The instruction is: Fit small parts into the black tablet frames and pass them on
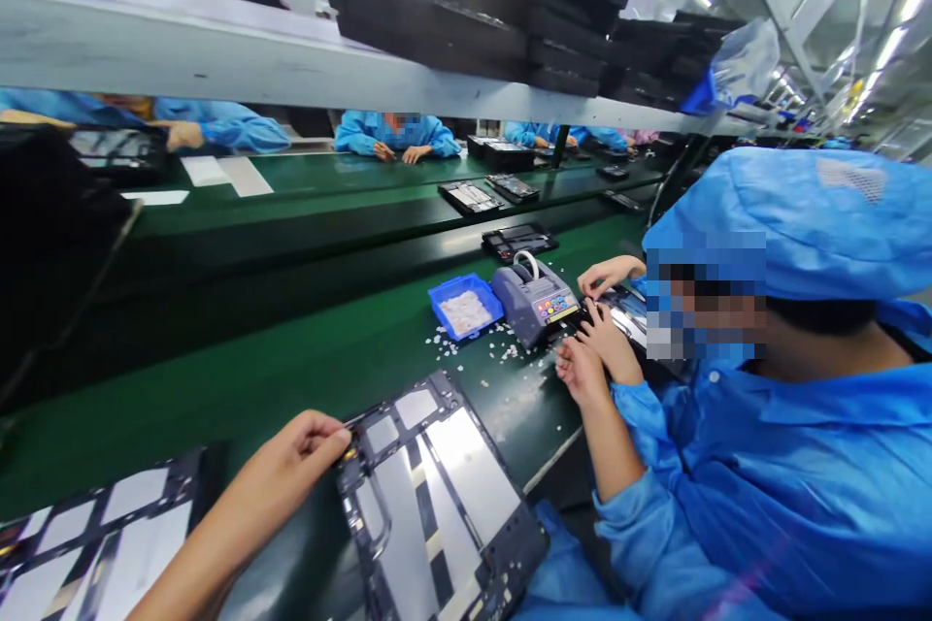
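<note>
My left hand (310, 446) reaches in from the lower left, thumb and fingers pinched on the upper left edge of an opened tablet (466, 466). The tablet lies tilted at the bench edge, its silver battery panels and dark frame exposed. My right hand (581, 371) is stretched out on the right, its fingers curled together near a grey tape dispenser (535, 301). Whatever those fingers hold, if anything, is too small to make out. Close beside it, a co-worker's two hands (608, 335) work at another opened device (630, 318).
A blue tray (466, 308) of small pale pieces stands by the dispenser, with scraps scattered around. Another opened tablet (109, 534) lies lower left. A co-worker in a blue cap (793, 223) sits close on the right. An overhead shelf (254, 53) carries black trays (546, 10).
</note>
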A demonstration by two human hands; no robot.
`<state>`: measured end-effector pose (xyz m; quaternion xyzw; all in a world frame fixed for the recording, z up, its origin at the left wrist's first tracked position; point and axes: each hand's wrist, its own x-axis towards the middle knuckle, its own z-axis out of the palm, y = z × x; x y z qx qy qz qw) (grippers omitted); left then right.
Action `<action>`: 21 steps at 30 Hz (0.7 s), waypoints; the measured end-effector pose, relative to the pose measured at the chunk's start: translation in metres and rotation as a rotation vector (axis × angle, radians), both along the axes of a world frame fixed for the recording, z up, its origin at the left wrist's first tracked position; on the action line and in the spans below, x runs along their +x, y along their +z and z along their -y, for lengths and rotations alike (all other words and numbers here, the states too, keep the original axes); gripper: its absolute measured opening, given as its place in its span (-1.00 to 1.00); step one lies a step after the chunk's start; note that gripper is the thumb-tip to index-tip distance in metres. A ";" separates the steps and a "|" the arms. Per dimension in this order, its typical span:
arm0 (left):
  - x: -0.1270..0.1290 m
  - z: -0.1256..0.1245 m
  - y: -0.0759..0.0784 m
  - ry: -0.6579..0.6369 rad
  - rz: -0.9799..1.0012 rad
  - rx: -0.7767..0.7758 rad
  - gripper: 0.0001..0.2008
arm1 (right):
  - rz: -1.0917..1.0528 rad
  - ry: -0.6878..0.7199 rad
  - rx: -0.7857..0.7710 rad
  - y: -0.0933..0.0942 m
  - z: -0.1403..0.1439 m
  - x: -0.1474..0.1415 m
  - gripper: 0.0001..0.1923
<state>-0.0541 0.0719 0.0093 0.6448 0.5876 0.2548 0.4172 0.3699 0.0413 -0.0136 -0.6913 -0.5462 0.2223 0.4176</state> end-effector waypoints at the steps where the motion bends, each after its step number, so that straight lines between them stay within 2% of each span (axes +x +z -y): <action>1: -0.001 0.000 -0.001 -0.009 -0.011 0.003 -0.41 | -0.054 -0.033 -0.004 -0.002 -0.005 -0.004 -0.64; 5: -0.004 0.001 -0.002 -0.022 -0.019 0.027 -0.40 | -0.316 -0.143 0.016 -0.004 -0.024 -0.015 -0.59; 9: -0.006 0.011 0.000 0.022 -0.005 0.034 -0.47 | -0.516 -0.170 0.089 -0.003 -0.022 -0.019 -0.62; 12: -0.003 0.024 0.006 0.153 -0.071 0.082 -0.53 | -0.647 -0.181 0.124 -0.007 -0.009 -0.033 -0.62; 14: 0.005 0.034 0.016 0.247 -0.113 0.189 -0.59 | -0.728 -0.169 0.127 -0.008 0.001 -0.053 -0.58; 17: 0.031 0.046 0.038 0.216 -0.053 0.345 -0.70 | -0.841 -0.029 0.114 0.003 0.012 -0.094 -0.58; 19: 0.054 0.050 0.052 0.151 0.055 0.316 -0.75 | -0.853 0.144 0.086 0.018 0.018 -0.123 -0.64; 21: 0.075 0.051 0.059 0.132 0.221 0.200 -0.73 | -0.806 0.303 0.046 0.035 0.023 -0.149 -0.70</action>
